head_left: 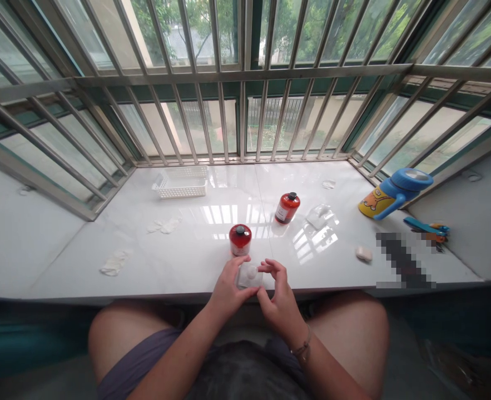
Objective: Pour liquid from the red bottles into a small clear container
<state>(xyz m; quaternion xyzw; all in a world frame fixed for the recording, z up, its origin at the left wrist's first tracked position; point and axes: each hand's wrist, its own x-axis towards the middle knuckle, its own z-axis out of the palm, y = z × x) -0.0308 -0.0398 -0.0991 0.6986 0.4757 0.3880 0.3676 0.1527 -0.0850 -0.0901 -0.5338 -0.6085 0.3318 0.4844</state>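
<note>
Near the front edge of the white counter (195,272), a small clear plastic packet (250,274) with a whitish, roundish item inside lies between my two hands. My left hand (228,286) grips its left side, thumb along the bottom and fingers along the top. At the right edge, my right hand (279,294) pinches the packet with the thumb low and the fingertips higher up. What exactly the item inside is, I cannot make out. Just beyond my left fingers stands a red bottle (240,240) with a black top. A second red bottle (287,209) with a white label is farther back and right.
Another clear plastic packet (321,216) lies right of the bottles. Crumpled white pieces (115,263) are on the left, a white basket (182,184) behind. A blue and yellow flask (391,194), a pinkish-white block (364,254) and a blue-strapped bunch (426,228) are rightward. Barred windows enclose the back.
</note>
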